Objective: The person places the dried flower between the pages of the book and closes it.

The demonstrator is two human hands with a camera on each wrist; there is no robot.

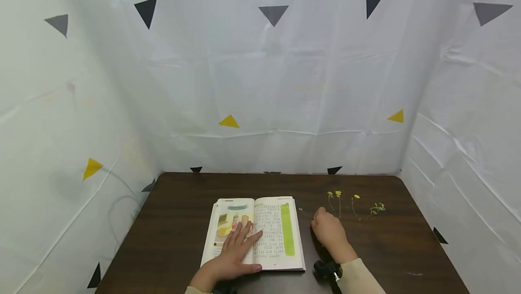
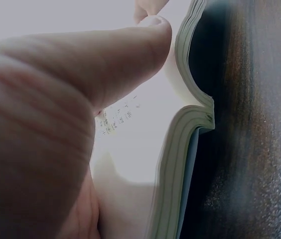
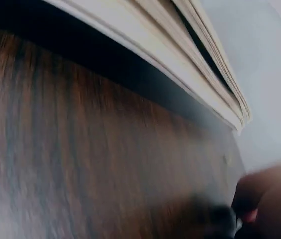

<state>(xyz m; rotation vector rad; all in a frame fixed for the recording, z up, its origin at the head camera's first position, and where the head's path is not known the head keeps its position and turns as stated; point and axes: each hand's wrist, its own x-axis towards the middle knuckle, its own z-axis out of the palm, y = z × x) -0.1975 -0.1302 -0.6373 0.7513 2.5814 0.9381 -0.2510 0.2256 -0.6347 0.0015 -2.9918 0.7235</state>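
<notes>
An open book lies on the dark wooden table, a picture on its left page and lines of text beside a green strip on its right page. My left hand rests across the left page and the centre fold with its fingers spread. In the left wrist view, the thumb extends over the white page. Just right of the book is my right hand, its fingers bent and mostly hidden. Near it lie several small yellow flowers on thin stems. The right wrist view shows the right hand's fingers blurred, beside the book's page edges.
A small green sprig lies right of the flowers. Tiny plant bits are scattered on the table. White sheeting with grey, black and yellow triangles surrounds the table at the back and sides. A black device is strapped at the right wrist.
</notes>
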